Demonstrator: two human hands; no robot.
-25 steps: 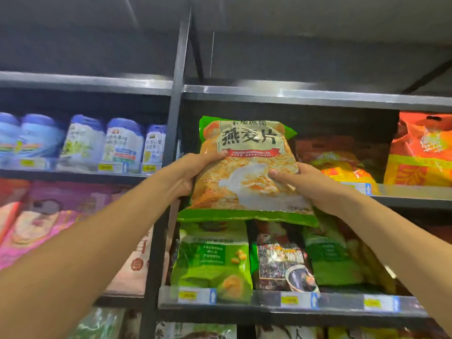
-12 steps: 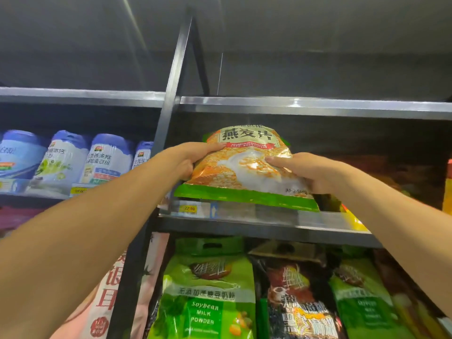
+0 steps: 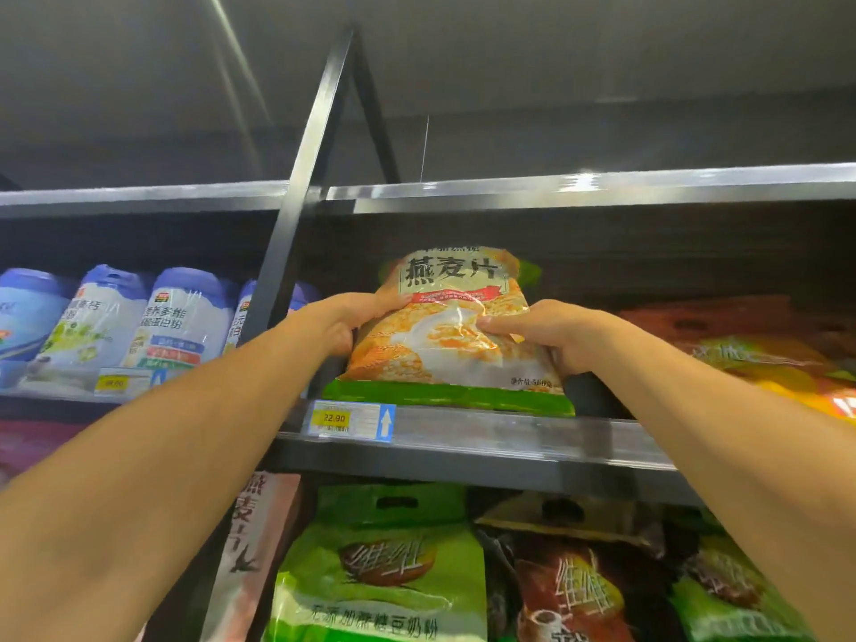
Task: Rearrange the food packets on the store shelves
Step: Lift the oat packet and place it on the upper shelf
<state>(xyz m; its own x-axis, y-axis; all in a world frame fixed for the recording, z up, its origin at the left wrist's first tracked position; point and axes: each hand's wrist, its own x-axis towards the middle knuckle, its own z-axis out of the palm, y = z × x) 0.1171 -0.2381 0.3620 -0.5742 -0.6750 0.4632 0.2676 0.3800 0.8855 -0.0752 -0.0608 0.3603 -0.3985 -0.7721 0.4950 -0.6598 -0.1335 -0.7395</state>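
Observation:
An orange and green oatmeal packet [image 3: 447, 345] stands upright on the upper shelf [image 3: 509, 440], its green bottom edge resting just behind the shelf's front rail. My left hand [image 3: 345, 324] grips the packet's left side. My right hand [image 3: 549, 333] grips its right side, fingers pressed into the front of the bag. Both arms reach up from the lower corners of the view.
A price tag reading 22.90 [image 3: 349, 419] sits on the rail below the packet. White and blue tubs [image 3: 185, 326] line the shelf to the left, past a black upright post [image 3: 296, 224]. Orange packets [image 3: 764, 359] lie at right. Green soybean powder bags [image 3: 384, 576] fill the shelf below.
The packet has gone from being held in front of the shelves up onto the upper shelf, and now stands more upright and further in. The view has tilted upward.

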